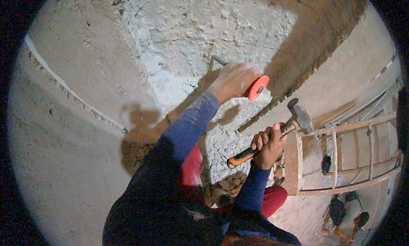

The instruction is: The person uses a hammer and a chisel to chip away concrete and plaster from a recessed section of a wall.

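My left hand (238, 78) is wrapped around a steel chisel (219, 60) with a round red hand guard (258, 88). The chisel's far end meets a rough, chipped wall surface (204, 25) of pale plaster or masonry. Lower and to the right, my right hand (269, 145) grips the black and orange handle of a club hammer, its thumb along the handle. The steel hammer head (300, 115) is apart from the chisel's struck end.
Broken rubble (228, 183) lies below my hands. A wooden ladder (334, 159) or ladder-like frame is at the right. Beyond it, at the lower right, are dark objects (337, 209) that I cannot identify. A raised white edge (76, 97) crosses the left wall.
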Demonstrator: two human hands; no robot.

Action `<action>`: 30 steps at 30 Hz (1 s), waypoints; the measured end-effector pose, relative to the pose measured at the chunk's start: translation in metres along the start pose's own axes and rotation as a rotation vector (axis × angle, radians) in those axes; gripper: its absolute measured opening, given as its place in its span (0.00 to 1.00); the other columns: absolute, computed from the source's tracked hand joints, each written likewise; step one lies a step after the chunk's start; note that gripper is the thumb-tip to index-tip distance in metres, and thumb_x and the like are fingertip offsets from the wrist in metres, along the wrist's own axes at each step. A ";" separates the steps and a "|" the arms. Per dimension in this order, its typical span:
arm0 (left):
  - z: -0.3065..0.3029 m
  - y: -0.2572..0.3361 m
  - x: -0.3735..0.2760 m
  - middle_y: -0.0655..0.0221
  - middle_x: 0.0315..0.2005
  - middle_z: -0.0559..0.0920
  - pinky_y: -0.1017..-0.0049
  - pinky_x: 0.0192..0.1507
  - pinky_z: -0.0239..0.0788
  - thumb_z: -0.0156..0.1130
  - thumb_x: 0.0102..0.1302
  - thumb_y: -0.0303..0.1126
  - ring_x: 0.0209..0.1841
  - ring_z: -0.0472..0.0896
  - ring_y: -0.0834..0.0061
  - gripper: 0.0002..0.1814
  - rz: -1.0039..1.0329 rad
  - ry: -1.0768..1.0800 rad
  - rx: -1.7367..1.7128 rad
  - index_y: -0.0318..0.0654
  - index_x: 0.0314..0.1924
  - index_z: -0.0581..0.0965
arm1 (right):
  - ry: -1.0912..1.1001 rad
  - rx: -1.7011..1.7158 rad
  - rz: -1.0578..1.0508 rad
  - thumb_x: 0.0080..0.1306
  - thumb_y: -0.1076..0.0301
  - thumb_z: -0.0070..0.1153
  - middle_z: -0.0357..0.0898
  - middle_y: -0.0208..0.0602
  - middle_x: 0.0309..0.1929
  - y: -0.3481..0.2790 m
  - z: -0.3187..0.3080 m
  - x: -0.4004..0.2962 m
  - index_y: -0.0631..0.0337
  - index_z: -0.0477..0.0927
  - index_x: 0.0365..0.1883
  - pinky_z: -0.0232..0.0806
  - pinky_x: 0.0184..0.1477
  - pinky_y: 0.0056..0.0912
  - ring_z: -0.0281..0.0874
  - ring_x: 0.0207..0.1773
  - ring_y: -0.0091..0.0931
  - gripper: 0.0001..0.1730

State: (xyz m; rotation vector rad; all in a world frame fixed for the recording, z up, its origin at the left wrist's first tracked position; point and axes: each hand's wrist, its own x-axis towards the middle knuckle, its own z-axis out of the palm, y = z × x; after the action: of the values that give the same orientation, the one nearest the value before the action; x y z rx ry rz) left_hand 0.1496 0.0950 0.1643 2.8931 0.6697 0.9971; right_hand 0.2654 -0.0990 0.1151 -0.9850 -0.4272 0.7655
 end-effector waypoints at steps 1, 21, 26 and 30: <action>0.001 0.000 0.004 0.62 0.40 0.84 0.55 0.52 0.72 0.70 0.60 0.37 0.48 0.81 0.53 0.14 -0.007 -0.005 0.013 0.46 0.45 0.82 | 0.019 0.022 0.007 0.77 0.56 0.55 0.55 0.21 0.14 -0.003 0.002 0.000 0.49 0.64 0.31 0.56 0.10 0.28 0.52 0.08 0.18 0.17; 0.012 -0.012 0.014 0.55 0.32 0.84 0.53 0.45 0.76 0.67 0.60 0.37 0.42 0.84 0.49 0.10 -0.215 -0.089 0.081 0.40 0.36 0.82 | -0.312 -0.389 0.063 0.77 0.59 0.55 0.59 0.23 0.14 0.015 -0.002 0.024 0.53 0.64 0.32 0.58 0.12 0.28 0.58 0.10 0.19 0.17; -0.014 0.015 0.015 0.54 0.33 0.84 0.53 0.45 0.76 0.67 0.60 0.36 0.41 0.83 0.48 0.09 -0.122 -0.094 0.096 0.41 0.37 0.82 | -0.156 -0.140 0.115 0.77 0.59 0.55 0.57 0.24 0.14 -0.007 -0.003 -0.001 0.52 0.63 0.32 0.58 0.11 0.29 0.55 0.10 0.19 0.17; -0.042 0.016 0.016 0.55 0.30 0.86 0.54 0.43 0.79 0.68 0.60 0.39 0.39 0.86 0.50 0.09 -0.033 0.024 0.115 0.41 0.32 0.83 | -0.131 -0.057 -0.036 0.78 0.58 0.53 0.55 0.23 0.14 -0.024 0.007 -0.008 0.51 0.62 0.31 0.58 0.11 0.29 0.54 0.09 0.19 0.18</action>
State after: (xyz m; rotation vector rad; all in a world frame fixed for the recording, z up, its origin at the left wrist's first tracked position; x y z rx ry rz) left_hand 0.1425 0.0814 0.2097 2.9609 0.7988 1.0248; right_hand 0.2643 -0.1086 0.1395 -0.9808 -0.5812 0.7917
